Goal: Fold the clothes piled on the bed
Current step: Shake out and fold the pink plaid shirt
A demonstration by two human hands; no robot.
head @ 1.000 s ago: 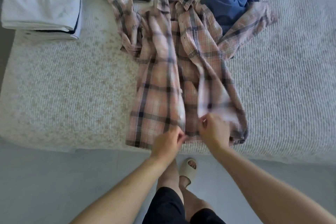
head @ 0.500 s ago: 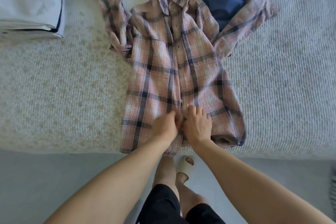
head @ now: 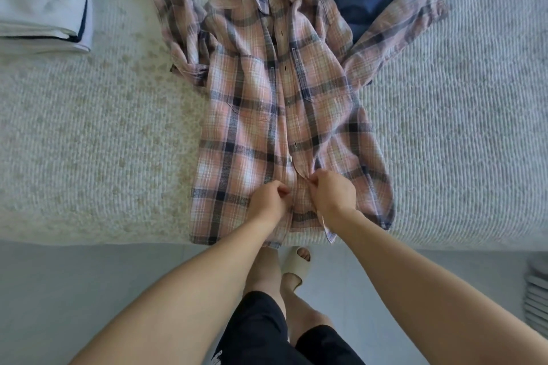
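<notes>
Fingers [head: 283, 190] of both hands pinch the plaid shirt's [head: 252, 115] front edges near its hem.

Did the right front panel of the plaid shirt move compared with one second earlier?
Yes. The plaid shirt front, lifted before, now lies flat on the bed; the right hand and left hand pinch its lower placket.

Nothing here can be read: the small dark label inside the collar of the plaid shirt [head: 284, 115] is too blurred to make out, and a white mark on the black shorts [head: 258, 332] is cut off.
</notes>
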